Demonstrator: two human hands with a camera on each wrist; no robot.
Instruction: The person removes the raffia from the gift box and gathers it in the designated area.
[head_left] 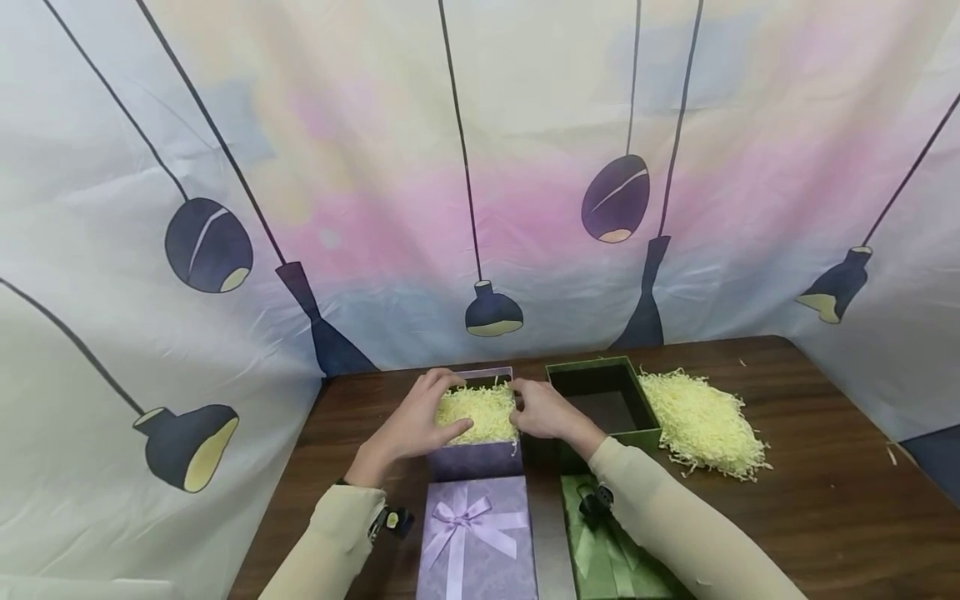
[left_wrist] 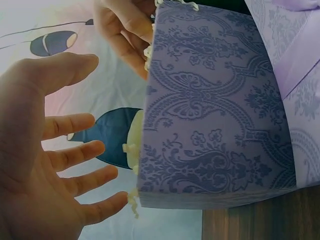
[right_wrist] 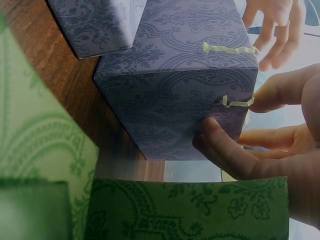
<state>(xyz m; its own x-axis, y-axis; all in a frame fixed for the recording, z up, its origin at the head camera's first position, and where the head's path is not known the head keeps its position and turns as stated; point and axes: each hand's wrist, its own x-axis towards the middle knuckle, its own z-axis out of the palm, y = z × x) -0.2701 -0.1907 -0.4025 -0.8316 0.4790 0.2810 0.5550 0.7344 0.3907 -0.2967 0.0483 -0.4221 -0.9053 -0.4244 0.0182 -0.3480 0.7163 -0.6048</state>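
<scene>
A purple patterned gift box point(head_left: 477, 461), its lid off, holds pale yellow shredded paper point(head_left: 480, 414). My left hand point(head_left: 420, 417) spreads over its left side, fingers apart and thumb above the shreds. In the left wrist view the left hand point(left_wrist: 55, 150) shows an empty palm, fingertips close to the rim. At the right rim is my right hand point(head_left: 549, 410). In the right wrist view, two fingers point(right_wrist: 220, 142) of the right hand lie along the outer side wall, while its thumb is at the rim beside a dangling paper strand point(right_wrist: 237, 102).
A green open box point(head_left: 600, 396) stands right of the purple one, with a heap of yellow shredded paper point(head_left: 705, 423) beyond it. Nearer lie a purple lid point(head_left: 510, 504) with a ribbon bow and a green lid point(head_left: 581, 546), partly under the right forearm. A printed curtain point(head_left: 555, 275) hangs behind the table.
</scene>
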